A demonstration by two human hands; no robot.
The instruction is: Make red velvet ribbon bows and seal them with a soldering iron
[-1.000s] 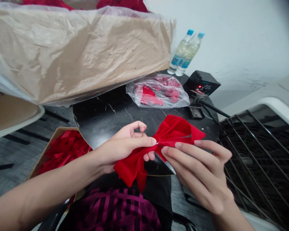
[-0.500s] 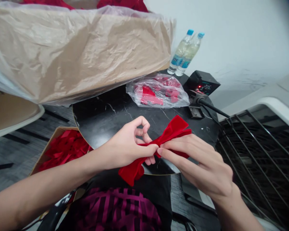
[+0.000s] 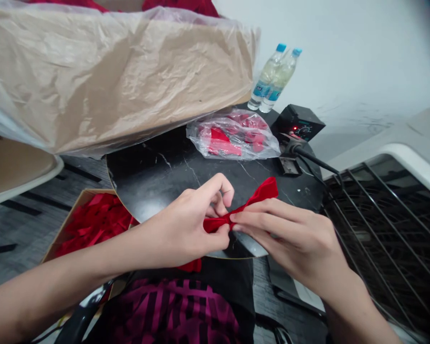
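A red velvet bow (image 3: 262, 192) is held in the air over the near edge of the round black table. My left hand (image 3: 204, 222) is closed on it, thumb and curled fingers pinching left of the knot and covering much of that half. A red end shows below the left wrist. My right hand (image 3: 290, 229) pinches the bow at its middle, with the fingertips close to the left thumb. One loop sticks out past the right fingers toward the upper right. The underside of the knot is hidden by the fingers.
On the black marbled table (image 3: 157, 177) lie a clear bag of red pieces (image 3: 232, 136), two bottles (image 3: 267, 81) and a black control box (image 3: 299, 124) with a red light. A plastic-covered carton (image 3: 129, 76) stands behind. A box of red bows (image 3: 93, 224) is below left; a wire-grilled heater (image 3: 383, 229) right.
The bow has turned in my fingers, and its left half is now mostly behind my left hand. My left thumb has shifted lower, and my right fingers have closed over the middle.
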